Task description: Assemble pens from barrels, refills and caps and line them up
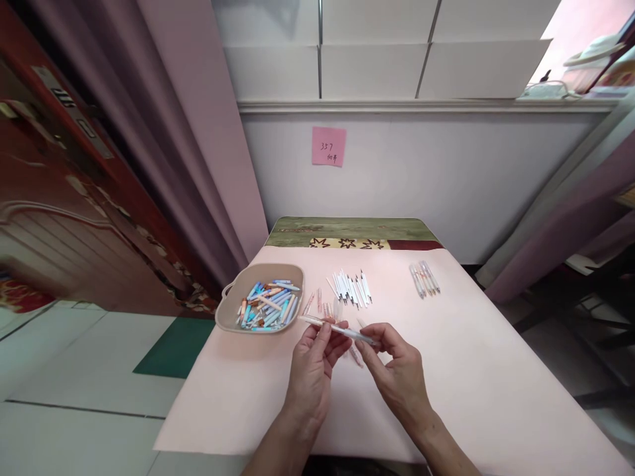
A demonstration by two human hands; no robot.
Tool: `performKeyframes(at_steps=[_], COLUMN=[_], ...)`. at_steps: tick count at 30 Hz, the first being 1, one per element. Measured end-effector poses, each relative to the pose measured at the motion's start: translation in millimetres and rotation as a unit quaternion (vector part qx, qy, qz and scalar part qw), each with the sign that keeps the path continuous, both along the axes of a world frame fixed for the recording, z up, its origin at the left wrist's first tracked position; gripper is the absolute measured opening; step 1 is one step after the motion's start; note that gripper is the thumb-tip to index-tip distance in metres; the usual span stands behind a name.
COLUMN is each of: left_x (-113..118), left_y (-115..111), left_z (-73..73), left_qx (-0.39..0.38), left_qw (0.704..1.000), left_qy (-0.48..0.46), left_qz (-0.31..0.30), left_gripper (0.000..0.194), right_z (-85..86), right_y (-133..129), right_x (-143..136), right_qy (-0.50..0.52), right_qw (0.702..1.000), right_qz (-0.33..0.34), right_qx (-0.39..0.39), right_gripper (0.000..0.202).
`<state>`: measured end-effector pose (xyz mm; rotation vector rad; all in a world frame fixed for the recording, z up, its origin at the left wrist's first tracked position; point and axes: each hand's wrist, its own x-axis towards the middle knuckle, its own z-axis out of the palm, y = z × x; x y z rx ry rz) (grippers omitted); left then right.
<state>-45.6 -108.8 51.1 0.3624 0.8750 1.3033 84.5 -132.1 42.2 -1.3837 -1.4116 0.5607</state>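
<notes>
A slim whitish pen (342, 330) is held crosswise above the table, gripped near its middle by my left hand (317, 354) and at its right end by my right hand (394, 363). Both hands pinch it with thumb and fingers. Just beyond my fingers lie several clear and pink-patterned pen barrels (322, 307), some partly hidden behind my hands. Farther back, a bunch of white refills (350, 288) with dark tips is spread on the pink tabletop. At the right, several pens (424, 279) lie side by side in a row.
A beige basin (224, 316) full of blue, orange and cream pen parts (272, 305) stands at the table's left. The pink-covered table (471, 370) ends against a patterned strip (347, 231) at the back. A pink note (328, 146) is stuck on the wall.
</notes>
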Motion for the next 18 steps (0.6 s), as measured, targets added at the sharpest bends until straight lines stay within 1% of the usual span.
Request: performKeyframes(at_steps=[3,7,9,12,13,14,16,17,18], left_x=[0.5,1.1,0.5,-0.8,-1.0,-1.2,-1.0,-0.9,-0.7], left_y=[2.3,4.3,5.4,7.5,8.2,8.7,9.7,10.2,10.6], left_z=[0.1,-0.5,-1.5,-2.4,-2.4,-2.3,-1.9,-1.9,-2.2], left_qx=[0.006,0.0,-0.005,-0.007,-0.007,-0.006,-0.004,-0.005,-0.006], left_qw=[1.0,1.0,1.0,1.0,1.0,1.0,1.0,1.0,1.0], left_qy=[0.003,0.007,0.008,0.012,0.014,0.015,0.017,0.019,0.021], left_qz=[-0.003,-0.003,0.003,0.013,0.013,0.012,0.008,0.007,0.007], left_gripper=[0.024,0.024,0.023,0.024,0.025,0.026,0.026,0.027,0.027], right_z=[0.1,-2.4,-4.3,-6.1,-6.3,-6.3,-6.1,-5.9,-5.9], right_y=[3.4,7.2,8.4,9.4,9.7,9.9,10.4,10.8,11.2], right_x=[0.7,3.8,4.7,5.1,5.3,5.6,6.7,7.4,8.0], right_qy=[-0.008,-0.063,-0.073,-0.058,-0.06,-0.069,-0.095,-0.104,-0.107], right_qw=[1.0,0.997,0.997,0.998,0.998,0.997,0.995,0.993,0.993], right_qz=[0.006,0.003,0.012,0.021,0.02,0.018,0.012,0.01,0.008], right_qx=[-0.019,-0.044,-0.035,-0.005,-0.002,-0.008,-0.036,-0.046,-0.048], right_gripper=[0.022,0.032,0.027,0.031,0.026,0.022,0.031,0.032,0.03])
